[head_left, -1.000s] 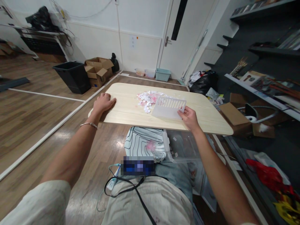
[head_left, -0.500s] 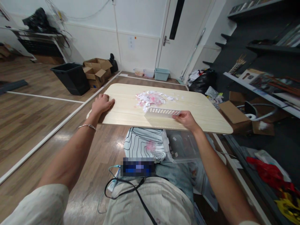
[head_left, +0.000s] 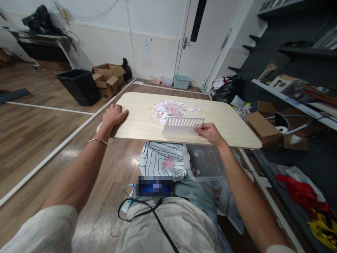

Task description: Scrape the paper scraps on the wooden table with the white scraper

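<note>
The person is sitting at the table, right hand gripping a slotted plastic panel by its corner, tilted just beside a heap of paper scraps. Left hand is lying flat, bracing the table's edge. Sweeping looks underway; pulling the scraps nearer likely needs the panel lowered behind them.

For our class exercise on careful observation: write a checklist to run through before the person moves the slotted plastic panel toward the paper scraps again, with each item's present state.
1. Right hand grips the slotted plastic panel at its right edge: ok.
2. Left hand rests flat on the table at its left edge: ok.
3. Paper scraps lie in one heap just beyond the panel: ok, though a few stray to the right.
4. Panel's lower edge touching the tabletop: cannot tell.
5. Clear plastic bin sits below the table's near edge: ok.
</note>
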The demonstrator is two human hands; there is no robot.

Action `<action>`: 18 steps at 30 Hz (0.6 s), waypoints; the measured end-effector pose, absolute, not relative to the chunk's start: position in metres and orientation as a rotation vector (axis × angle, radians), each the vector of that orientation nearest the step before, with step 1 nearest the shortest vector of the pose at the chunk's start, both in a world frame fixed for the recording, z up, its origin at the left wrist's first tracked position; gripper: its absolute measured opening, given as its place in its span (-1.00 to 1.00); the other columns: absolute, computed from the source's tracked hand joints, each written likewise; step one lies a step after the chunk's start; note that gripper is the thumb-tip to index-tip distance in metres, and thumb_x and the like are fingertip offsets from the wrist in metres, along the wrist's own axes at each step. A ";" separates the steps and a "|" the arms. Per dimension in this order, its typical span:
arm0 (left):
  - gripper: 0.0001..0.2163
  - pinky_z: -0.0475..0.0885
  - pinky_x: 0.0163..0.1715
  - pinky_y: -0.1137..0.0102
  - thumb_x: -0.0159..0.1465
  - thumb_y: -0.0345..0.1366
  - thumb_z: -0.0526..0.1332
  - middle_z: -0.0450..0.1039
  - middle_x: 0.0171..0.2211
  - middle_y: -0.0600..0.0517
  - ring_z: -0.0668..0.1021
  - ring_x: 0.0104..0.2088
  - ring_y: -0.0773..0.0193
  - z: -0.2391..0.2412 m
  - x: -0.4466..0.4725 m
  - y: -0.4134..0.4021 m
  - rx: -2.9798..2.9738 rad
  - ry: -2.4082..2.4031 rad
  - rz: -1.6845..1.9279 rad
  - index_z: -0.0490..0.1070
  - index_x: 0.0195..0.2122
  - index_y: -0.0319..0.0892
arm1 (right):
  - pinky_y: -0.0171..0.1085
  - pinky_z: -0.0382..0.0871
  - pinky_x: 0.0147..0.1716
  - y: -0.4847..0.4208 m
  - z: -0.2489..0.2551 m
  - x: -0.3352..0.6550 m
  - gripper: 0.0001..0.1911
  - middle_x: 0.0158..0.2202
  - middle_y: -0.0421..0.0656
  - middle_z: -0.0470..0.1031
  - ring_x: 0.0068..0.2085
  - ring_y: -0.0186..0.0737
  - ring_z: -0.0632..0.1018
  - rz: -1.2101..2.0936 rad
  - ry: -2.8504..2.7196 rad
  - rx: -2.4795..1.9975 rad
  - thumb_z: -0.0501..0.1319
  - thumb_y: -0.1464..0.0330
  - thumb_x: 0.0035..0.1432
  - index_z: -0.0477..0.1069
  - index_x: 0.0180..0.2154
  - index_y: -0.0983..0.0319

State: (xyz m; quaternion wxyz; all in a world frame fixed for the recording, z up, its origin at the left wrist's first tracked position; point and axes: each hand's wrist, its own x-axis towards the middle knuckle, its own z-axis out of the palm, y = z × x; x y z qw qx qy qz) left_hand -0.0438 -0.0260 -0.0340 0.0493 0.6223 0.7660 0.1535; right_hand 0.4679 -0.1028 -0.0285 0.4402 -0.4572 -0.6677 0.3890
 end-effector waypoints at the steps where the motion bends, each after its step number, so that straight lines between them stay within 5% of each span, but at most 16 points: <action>1: -0.39 0.53 0.40 -0.21 0.54 0.16 0.07 0.46 0.56 -0.41 0.57 0.46 -0.50 -0.034 -0.044 -0.026 1.896 2.334 0.457 0.60 0.36 -0.12 | -0.19 0.52 -0.37 -0.103 -0.028 0.468 -0.17 -0.41 -0.15 0.71 -0.38 -0.18 0.56 0.966 -1.660 -1.140 0.71 -0.46 -0.21 0.83 -0.36 0.16; 11: -0.42 0.53 0.43 -0.14 0.56 0.16 0.10 0.45 0.55 -0.41 0.58 0.47 -0.45 -0.033 -0.044 -0.026 1.881 2.343 0.456 0.60 0.34 -0.12 | -0.21 0.55 -0.51 -0.108 -0.024 0.466 -0.21 -0.45 -0.14 0.72 -0.47 -0.19 0.57 1.034 -1.667 -1.109 0.74 -0.43 -0.22 0.83 -0.38 0.14; 18: -0.43 0.53 0.42 -0.17 0.56 0.16 0.09 0.46 0.55 -0.39 0.58 0.46 -0.47 -0.034 -0.044 -0.026 1.879 2.345 0.458 0.60 0.33 -0.09 | -0.23 0.37 -0.54 -0.110 -0.022 0.465 -0.24 -0.47 -0.14 0.68 -0.49 -0.20 0.52 1.125 -1.738 -1.121 0.74 -0.36 -0.16 0.86 -0.35 0.20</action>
